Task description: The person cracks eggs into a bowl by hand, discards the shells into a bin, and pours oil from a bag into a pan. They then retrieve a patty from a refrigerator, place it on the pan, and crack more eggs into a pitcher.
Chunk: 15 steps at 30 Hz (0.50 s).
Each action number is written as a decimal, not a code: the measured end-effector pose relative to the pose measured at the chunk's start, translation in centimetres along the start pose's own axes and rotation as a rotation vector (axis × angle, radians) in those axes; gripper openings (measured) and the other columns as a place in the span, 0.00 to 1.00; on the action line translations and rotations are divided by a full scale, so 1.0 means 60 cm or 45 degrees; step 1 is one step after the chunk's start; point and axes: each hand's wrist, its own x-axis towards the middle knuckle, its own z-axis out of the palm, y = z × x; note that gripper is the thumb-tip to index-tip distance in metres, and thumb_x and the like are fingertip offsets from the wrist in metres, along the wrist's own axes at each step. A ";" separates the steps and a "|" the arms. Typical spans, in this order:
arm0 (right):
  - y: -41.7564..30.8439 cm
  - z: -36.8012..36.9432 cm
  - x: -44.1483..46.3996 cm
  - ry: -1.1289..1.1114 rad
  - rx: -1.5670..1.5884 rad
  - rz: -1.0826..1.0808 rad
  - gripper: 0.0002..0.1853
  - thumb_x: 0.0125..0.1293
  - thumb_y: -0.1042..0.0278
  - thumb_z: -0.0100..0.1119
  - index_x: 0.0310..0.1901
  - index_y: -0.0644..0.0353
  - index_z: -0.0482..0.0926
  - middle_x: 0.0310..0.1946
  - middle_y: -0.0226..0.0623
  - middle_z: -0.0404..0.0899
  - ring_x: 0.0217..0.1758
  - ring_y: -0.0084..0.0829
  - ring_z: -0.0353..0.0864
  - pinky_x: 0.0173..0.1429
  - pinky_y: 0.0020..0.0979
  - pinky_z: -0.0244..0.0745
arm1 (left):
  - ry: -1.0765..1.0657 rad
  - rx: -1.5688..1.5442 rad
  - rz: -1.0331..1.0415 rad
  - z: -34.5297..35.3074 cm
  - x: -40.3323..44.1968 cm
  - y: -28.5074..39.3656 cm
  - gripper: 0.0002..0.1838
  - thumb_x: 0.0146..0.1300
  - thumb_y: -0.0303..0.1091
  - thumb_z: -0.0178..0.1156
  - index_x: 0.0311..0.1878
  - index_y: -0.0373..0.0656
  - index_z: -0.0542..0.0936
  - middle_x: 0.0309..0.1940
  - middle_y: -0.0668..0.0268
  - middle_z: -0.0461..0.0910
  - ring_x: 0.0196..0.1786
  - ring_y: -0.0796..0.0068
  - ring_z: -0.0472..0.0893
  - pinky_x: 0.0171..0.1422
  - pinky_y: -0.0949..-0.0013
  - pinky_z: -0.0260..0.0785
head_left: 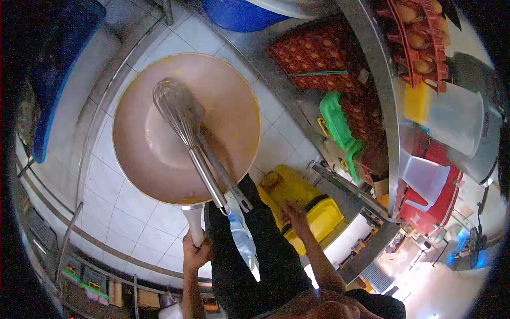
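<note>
Left fingers [200, 255] clamp a pan handle [195, 226]; how right fingers [293, 215] stand, I cannot tell.

Stacked egg trays [313, 52], green container [336, 119], translucent jug [426, 178], blue tub [239, 15]

A wide, round pan [133, 154] with a pinkish-beige interior faces up, its rim smeared yellow in places and its pale handle jutting from the near edge. A metal wire whisk [186, 141] lies slantwise inside, balloon end left of the pan's middle, steel grip crossing the near rim to the right of the handle. Just beside it, on its right, a grey utensil [220, 173] leans over the same rim, its head shadowed.
</note>
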 end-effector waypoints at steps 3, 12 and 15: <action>-0.084 0.003 0.037 0.114 -0.228 -0.236 0.13 0.70 0.56 0.58 0.48 0.55 0.79 0.30 0.30 0.81 0.29 0.20 0.80 0.28 0.25 0.73 | 0.069 0.059 0.068 0.007 0.000 -0.026 0.08 0.57 0.21 0.56 0.32 0.43 0.67 0.17 0.71 0.69 0.14 0.83 0.67 0.17 0.73 0.60; -0.148 -0.031 0.086 0.026 -0.363 -0.147 0.15 0.72 0.54 0.56 0.48 0.57 0.79 0.30 0.29 0.81 0.28 0.20 0.78 0.32 0.25 0.74 | 0.127 -0.152 -0.173 0.004 -0.007 -0.048 0.09 0.56 0.21 0.58 0.31 0.42 0.67 0.18 0.73 0.65 0.17 0.83 0.66 0.19 0.74 0.59; -0.105 -0.037 0.097 0.011 -0.339 -0.003 0.15 0.71 0.53 0.57 0.47 0.57 0.79 0.30 0.29 0.81 0.27 0.19 0.78 0.31 0.25 0.74 | 0.132 -0.158 -0.193 -0.003 -0.010 -0.067 0.10 0.57 0.21 0.59 0.32 0.42 0.67 0.19 0.73 0.66 0.18 0.84 0.66 0.19 0.75 0.60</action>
